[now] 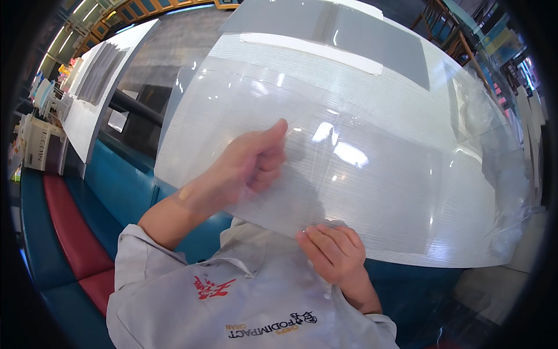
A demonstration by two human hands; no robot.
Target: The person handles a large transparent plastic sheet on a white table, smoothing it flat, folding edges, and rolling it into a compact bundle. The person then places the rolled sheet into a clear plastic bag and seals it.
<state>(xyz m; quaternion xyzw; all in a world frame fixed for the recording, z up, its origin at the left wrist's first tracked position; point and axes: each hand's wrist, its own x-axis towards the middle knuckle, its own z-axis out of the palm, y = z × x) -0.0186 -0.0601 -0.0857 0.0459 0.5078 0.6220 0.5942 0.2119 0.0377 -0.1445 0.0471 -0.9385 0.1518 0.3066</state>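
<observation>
A large clear plastic sheet, creased near its middle, spreads over a white wood-grain table. My left hand has its fingers curled and its thumb pressed on the sheet's crease side; the film seems to pass over part of this hand and wrist. With thumb and fingertips, my right hand pinches the sheet's near edge at the table's front. Light glares off the plastic and hides parts of its outline.
Grey sheet material and a white strip lie at the table's far side. Crumpled clear plastic is at the right. Another white table with grey folded sheets stands left, beside a teal and red bench.
</observation>
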